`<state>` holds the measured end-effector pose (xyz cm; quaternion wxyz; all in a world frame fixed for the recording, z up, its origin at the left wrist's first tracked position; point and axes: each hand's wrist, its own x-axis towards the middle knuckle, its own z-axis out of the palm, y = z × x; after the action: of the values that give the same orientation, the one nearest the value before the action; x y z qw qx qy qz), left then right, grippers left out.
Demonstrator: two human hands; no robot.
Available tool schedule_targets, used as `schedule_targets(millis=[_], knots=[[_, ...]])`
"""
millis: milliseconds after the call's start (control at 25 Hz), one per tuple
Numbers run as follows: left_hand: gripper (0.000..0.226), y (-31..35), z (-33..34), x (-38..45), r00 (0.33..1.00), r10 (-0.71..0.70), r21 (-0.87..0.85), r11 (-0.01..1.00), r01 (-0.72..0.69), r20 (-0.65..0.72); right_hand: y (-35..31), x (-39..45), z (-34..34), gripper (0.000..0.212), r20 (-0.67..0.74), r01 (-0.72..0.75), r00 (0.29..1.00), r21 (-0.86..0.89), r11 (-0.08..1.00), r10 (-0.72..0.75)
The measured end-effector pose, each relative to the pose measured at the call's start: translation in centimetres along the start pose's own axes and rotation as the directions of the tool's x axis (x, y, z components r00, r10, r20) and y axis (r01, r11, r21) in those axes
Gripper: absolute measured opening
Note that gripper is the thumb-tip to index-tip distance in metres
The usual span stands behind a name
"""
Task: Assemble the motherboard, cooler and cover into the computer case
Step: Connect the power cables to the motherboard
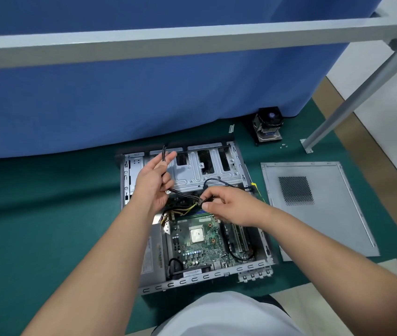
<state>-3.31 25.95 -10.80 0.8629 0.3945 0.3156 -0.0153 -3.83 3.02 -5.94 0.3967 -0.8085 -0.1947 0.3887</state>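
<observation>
An open grey computer case (248,266) lies on a green mat, with the green motherboard (199,248) seated inside and its bare CPU (197,234) showing. My left hand (155,183) holds a bundle of black cables (184,194) above the drive cage. My right hand (233,204) pinches the same bundle near its connector, over the board's top edge. The cooler (268,124) with its fan stands apart on the mat at the back right. Flat on the mat to the right of the case lies the grey cover panel (325,219).
A blue cloth wall (144,93) hangs right behind the case. A grey metal frame leg (352,103) slants down to a foot at the back right. Small screws (284,146) lie near the cooler. Yellow and black power wires (180,210) cross the board's upper left.
</observation>
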Motion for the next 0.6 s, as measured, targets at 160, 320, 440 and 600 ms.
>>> schedule_targets(millis=[160,320,440,600], knots=[[0.030,-0.2,-0.5,0.4,0.998,-0.022,-0.009,1.000,0.022,-0.055,0.3,0.2,0.7,0.018,-0.078,0.000,0.997,-0.175,0.985,-0.014],[0.021,0.3,-1.8,0.3,0.995,-0.077,-0.185,0.981,0.064,-0.064,-0.4,0.0,-0.5,0.032,-0.142,-0.032,0.989,-0.489,0.872,-0.044],[0.020,0.4,-3.1,0.1,0.995,-0.054,-0.213,0.976,0.034,-0.087,-1.6,-0.2,-2.9,0.033,-0.161,-0.054,0.986,-0.592,0.804,-0.052],[0.034,-0.1,-3.9,-0.7,0.999,-0.032,-0.147,0.989,0.025,-0.039,-2.8,0.5,-3.9,0.018,-0.195,-0.013,0.977,-0.438,0.899,-0.081]])
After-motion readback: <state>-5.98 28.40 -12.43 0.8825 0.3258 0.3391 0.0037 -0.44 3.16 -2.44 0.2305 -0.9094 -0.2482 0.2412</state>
